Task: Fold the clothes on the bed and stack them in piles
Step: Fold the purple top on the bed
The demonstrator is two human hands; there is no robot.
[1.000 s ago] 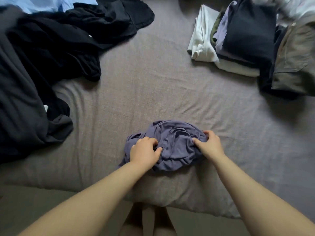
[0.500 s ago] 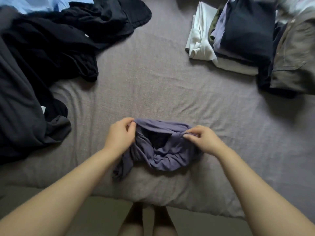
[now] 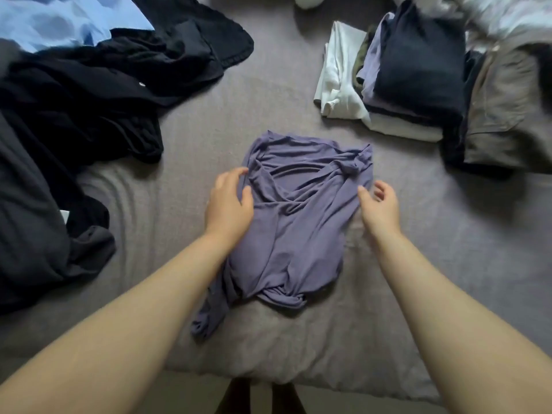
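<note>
Broadly, by size:
Bed (image 3: pixel 298 94): grey sheet, wrinkled, filling most of the view; its near edge runs along the bottom.
Dark heap (image 3: pixel 74 121): unfolded black and charcoal clothes spread over the left side of the bed, with a light blue garment (image 3: pixel 59 22) at its far end.
Folded pile (image 3: pixel 418 64): far right on the bed, a navy piece on top, lilac and white layers under it, a white piece (image 3: pixel 337 76) leaning at its left side.
Tan garment (image 3: pixel 504 109): just right of the pile, touching it.
Top (image 3: pixel 298 216): purple, spread roughly flat in the middle of the bed near its front edge, creased, one strip trailing off its lower left corner.
Left hand (image 3: pixel 228 204): resting on the top's left edge, fingers loosely bent and apart, gripping nothing.
Right hand (image 3: pixel 379 207): beside the top's right edge, fingers relaxed and apart; whether it touches the cloth cannot be told.
</note>
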